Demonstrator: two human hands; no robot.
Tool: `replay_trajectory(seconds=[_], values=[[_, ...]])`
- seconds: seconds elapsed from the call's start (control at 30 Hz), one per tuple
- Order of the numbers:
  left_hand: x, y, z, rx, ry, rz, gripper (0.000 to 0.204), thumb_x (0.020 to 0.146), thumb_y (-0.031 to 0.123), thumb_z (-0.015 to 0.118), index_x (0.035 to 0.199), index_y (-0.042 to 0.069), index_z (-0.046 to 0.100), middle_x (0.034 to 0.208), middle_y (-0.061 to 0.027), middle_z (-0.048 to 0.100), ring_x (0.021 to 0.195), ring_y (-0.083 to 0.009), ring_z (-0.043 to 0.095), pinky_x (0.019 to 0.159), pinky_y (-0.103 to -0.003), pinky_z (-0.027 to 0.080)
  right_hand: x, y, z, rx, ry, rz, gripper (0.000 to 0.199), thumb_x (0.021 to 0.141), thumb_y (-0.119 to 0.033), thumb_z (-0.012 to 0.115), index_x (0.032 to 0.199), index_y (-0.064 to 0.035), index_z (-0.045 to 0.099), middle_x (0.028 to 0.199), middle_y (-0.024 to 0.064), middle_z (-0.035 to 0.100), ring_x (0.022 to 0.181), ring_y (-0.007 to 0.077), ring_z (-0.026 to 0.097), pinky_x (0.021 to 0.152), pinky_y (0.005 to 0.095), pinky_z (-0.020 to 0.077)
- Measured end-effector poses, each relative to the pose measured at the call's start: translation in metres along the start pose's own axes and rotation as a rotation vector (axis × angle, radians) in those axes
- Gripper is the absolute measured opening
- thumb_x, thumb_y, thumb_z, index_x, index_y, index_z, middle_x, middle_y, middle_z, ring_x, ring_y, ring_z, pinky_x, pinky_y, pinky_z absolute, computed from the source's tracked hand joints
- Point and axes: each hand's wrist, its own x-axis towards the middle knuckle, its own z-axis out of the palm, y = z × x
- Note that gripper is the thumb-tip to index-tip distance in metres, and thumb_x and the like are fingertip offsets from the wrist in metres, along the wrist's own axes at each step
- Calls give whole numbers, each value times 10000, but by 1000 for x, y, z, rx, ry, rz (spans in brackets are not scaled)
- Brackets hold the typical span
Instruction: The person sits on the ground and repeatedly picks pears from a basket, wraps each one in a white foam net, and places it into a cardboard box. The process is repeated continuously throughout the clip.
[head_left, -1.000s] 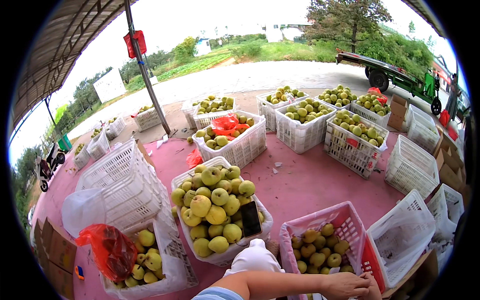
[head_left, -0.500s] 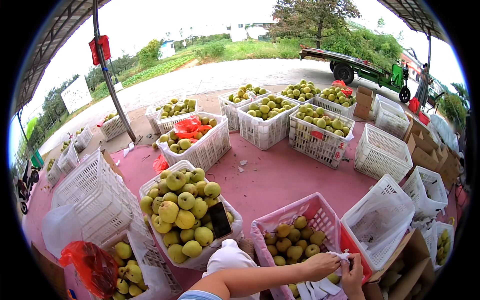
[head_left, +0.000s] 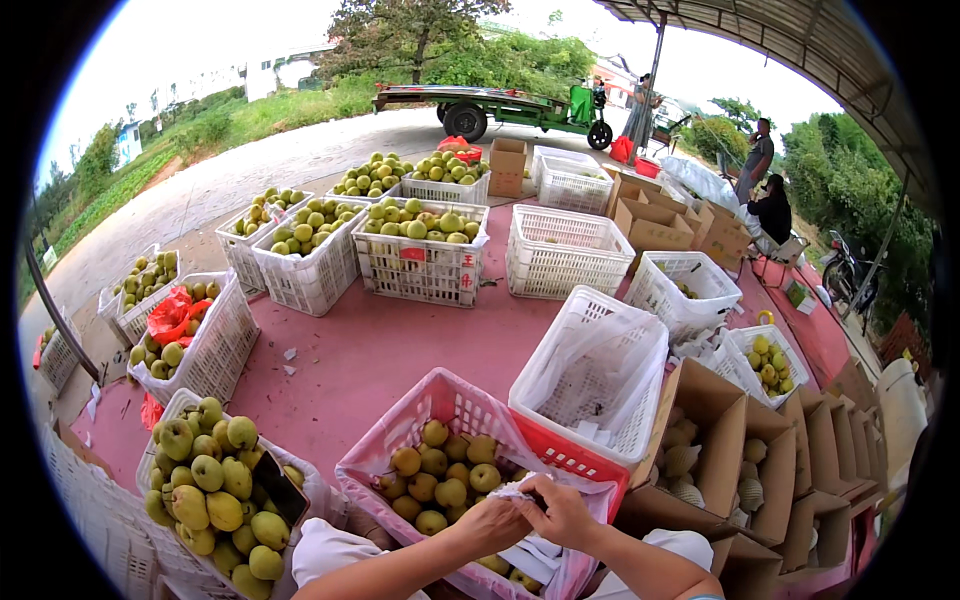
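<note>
Both of my hands meet above the near edge of a pink-lined crate [head_left: 365,455]. My left hand [head_left: 497,522] and my right hand [head_left: 562,512] pinch a crumpled white wrapper [head_left: 522,486] between them. Whether paper or foam, and whether a fruit is inside it, I cannot tell. Below my hands, yellow-green pears [head_left: 440,478] lie in the crate. A bunch of flat white strips [head_left: 530,558] rests on the pears at the crate's near side. To the left stands a crate heaped with pears [head_left: 205,480], with a dark phone [head_left: 281,487] propped on its right side.
Right of the pink-lined crate, a white crate with a plastic liner [head_left: 600,370] sits on a red crate [head_left: 565,450]. Open cardboard boxes [head_left: 720,450] hold white-netted fruit. More pear crates [head_left: 420,265] line the back. Two people [head_left: 770,205] are at far right; a green cart [head_left: 510,105] stands outside.
My view has swung to the right, bringing the cardboard boxes and the people into sight. My hands stay together on the white wrapper, now over the crate's near middle.
</note>
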Motion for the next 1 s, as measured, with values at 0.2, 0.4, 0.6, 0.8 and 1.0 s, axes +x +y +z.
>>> replay_trajectory(seconds=[0.2,0.4,0.6,0.8,1.0], values=[[6,-10,5,225,-51,58,225,803,155,535,954,46,661,1060,-91,624,1050,-213,577,903,-329,437,3,-4,-6,-66,82,-80,193,877,-193,634,1003,-60,576,872,141,657,796,336,647,680,416,498],[0,-47,-7,70,111,-210,380,793,113,556,1161,19,563,1174,-157,563,1132,-316,532,971,-405,421,15,-12,-7,18,24,-91,303,896,-119,630,1177,-52,540,1011,118,570,879,247,593,758,339,498],[-9,-73,-72,28,372,-374,363,780,82,568,1128,-23,585,1039,-226,615,986,-399,570,893,-467,442,11,2,-12,83,89,-21,311,862,-92,621,1164,-68,550,1064,148,571,930,310,582,812,391,475],[-17,-82,-136,-611,480,-1153,357,899,344,655,979,0,607,860,-87,615,760,-167,548,663,-301,421,6,11,-9,35,-36,45,191,853,-88,612,1042,-64,605,1023,131,588,946,302,591,815,385,484],[-49,-109,-142,-1243,1468,-811,213,885,136,701,755,83,541,734,51,445,614,-48,366,565,-206,338,-2,44,12,-114,-200,2,151,878,-157,584,998,-71,616,967,121,618,942,308,599,820,400,489]])
